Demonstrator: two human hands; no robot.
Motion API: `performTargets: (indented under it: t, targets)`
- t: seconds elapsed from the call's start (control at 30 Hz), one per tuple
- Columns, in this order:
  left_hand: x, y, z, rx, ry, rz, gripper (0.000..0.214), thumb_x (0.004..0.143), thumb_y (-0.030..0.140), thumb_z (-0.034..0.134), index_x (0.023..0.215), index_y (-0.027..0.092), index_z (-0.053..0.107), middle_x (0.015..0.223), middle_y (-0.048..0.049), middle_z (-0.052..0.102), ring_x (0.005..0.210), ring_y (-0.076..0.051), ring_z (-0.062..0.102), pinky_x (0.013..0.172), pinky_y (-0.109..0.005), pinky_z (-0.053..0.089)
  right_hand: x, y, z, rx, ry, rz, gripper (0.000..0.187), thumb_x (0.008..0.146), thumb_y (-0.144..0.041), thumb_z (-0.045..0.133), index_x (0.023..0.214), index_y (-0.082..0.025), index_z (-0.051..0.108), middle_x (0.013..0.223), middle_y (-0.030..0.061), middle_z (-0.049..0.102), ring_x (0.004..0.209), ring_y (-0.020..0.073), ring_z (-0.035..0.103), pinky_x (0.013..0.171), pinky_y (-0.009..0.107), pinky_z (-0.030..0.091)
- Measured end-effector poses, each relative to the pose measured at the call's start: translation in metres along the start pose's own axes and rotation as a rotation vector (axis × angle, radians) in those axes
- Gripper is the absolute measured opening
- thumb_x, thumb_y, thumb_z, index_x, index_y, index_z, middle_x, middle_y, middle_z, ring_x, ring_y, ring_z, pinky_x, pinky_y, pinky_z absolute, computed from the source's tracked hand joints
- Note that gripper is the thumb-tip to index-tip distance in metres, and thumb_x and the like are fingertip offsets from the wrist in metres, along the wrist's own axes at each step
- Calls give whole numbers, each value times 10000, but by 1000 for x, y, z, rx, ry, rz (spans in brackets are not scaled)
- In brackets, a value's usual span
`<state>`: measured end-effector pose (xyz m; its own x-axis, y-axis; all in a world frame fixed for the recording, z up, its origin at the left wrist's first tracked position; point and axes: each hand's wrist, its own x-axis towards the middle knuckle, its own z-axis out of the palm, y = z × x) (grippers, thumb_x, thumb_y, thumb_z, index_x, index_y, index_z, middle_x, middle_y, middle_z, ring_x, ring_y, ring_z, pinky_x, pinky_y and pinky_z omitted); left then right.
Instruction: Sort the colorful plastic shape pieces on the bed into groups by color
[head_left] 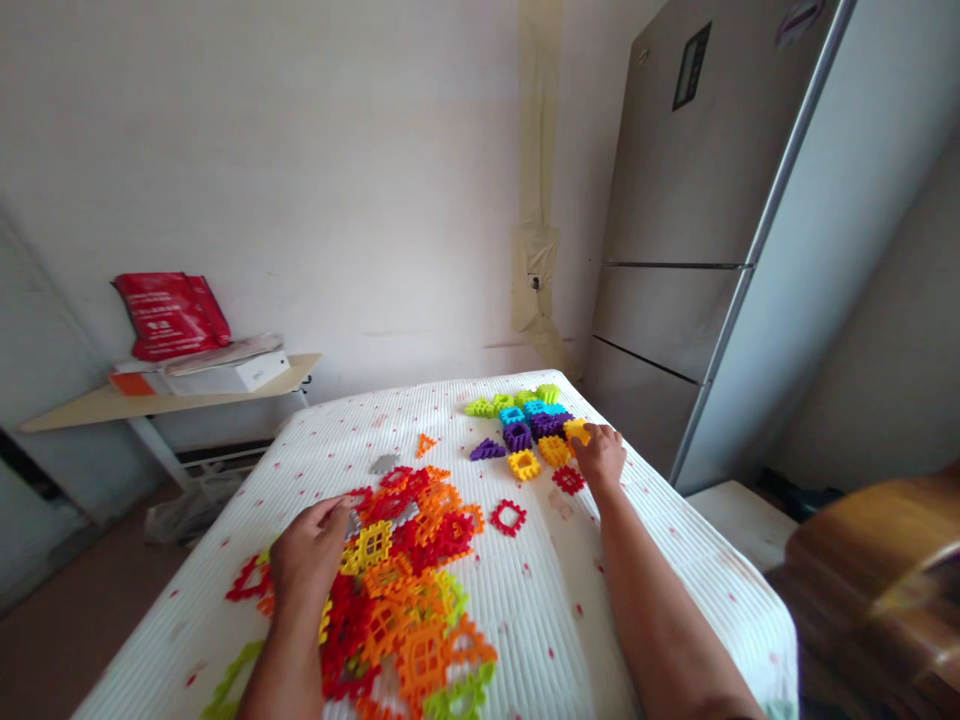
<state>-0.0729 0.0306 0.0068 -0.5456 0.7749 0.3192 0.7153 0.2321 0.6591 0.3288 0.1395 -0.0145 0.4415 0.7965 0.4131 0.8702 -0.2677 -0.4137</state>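
Note:
On the right side of the table, my right hand [601, 457] closes its fingers on a yellow interlocking building piece [577, 431]. Neat stacks stand beside it: yellow [554, 451], purple [517, 435], blue [512, 414] and green [547, 393]. A red square piece [568, 480] lies just in front of that hand. My left hand [311, 545] is over the left edge of a loose heap of red and orange pieces [427, 520], its fingers curled together. What those fingers hold, if anything, is hidden. A yellow window-shaped piece [374, 543] lies close to them.
A single red square piece [508, 517], an orange triangle [425, 444] and a grey piece [385, 464] lie apart on the white quilted cover [540, 620]. A refrigerator [675, 200] stands behind at right. A side table [225, 392] at left carries red bags [169, 315].

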Motion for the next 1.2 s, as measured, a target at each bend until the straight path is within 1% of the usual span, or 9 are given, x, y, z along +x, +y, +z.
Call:
performTargets:
  t: [0.27, 0.47, 0.57, 0.67, 0.73, 0.83, 0.93, 1.03, 1.2]
  targets:
    - [0, -1, 2, -28, -40, -20, 387, 721, 433, 481, 908, 182, 709, 832, -58, 717, 767, -223, 630, 697, -294, 461, -1, -4, -1, -67, -72, 27, 376, 831, -380, 485, 1147, -202, 583, 1172, 102, 545, 1085, 256, 437, 819, 360, 373]
    - [0, -4, 5, -51, -16, -29, 396, 722, 447, 485, 899, 175, 711, 826, -63, 719, 773, -227, 637, 712, -299, 471, -3, -6, -4, -90, -84, 35, 401, 821, -403, 488, 1159, -203, 569, 1161, 106, 558, 1060, 263, 460, 819, 387, 376]
    - [-2, -3, 4, -85, -14, 26, 378, 747, 419, 463, 898, 174, 709, 857, -64, 721, 791, -216, 642, 732, -290, 473, -2, -5, -3, -101, -78, 39, 432, 801, -447, 506, 1144, -195, 577, 1136, 121, 577, 1045, 285, 472, 812, 416, 378]
    - [-4, -1, 3, -72, -20, 26, 371, 762, 408, 461, 911, 170, 704, 867, -65, 721, 805, -209, 644, 738, -285, 471, -1, -4, 0, -98, -67, 32, 429, 798, -449, 506, 1126, -185, 589, 1111, 132, 591, 1022, 294, 486, 789, 414, 388]
    - [-5, 0, 3, -57, -55, 29, 346, 768, 389, 465, 918, 184, 700, 877, -52, 721, 804, -197, 645, 729, -276, 469, 0, -2, 2, -89, -55, 25, 421, 800, -436, 497, 1123, -183, 593, 1098, 136, 595, 1012, 293, 490, 777, 408, 392]
    - [-7, -1, 3, 14, -155, 52, 290, 756, 338, 492, 911, 206, 698, 890, -36, 719, 806, -183, 645, 717, -262, 462, 0, 0, 3, -78, -28, 17, 426, 800, -424, 486, 1133, -181, 590, 1093, 140, 593, 1013, 294, 486, 778, 412, 392]
    - [-9, -1, 3, 134, -267, 124, 266, 714, 240, 522, 911, 209, 697, 923, -39, 711, 837, -180, 638, 736, -258, 453, 0, 1, 3, -82, -23, 20, 431, 800, -422, 475, 1133, -175, 592, 1105, 145, 586, 1019, 300, 479, 779, 420, 393]
    - [-11, -1, 5, 231, -347, 210, 321, 672, 171, 541, 952, 214, 693, 989, -50, 694, 893, -183, 622, 769, -258, 442, 0, 1, 4, -99, -45, 30, 420, 803, -413, 469, 1131, -181, 592, 1097, 144, 586, 1013, 302, 481, 769, 426, 400]
    - [-13, -2, 9, 340, -336, 269, 332, 683, 176, 533, 967, 247, 690, 1038, -57, 668, 973, -212, 589, 828, -298, 422, -1, -1, 3, -99, -73, 39, 413, 819, -400, 466, 1151, -180, 576, 1111, 137, 581, 1027, 291, 484, 772, 415, 410]
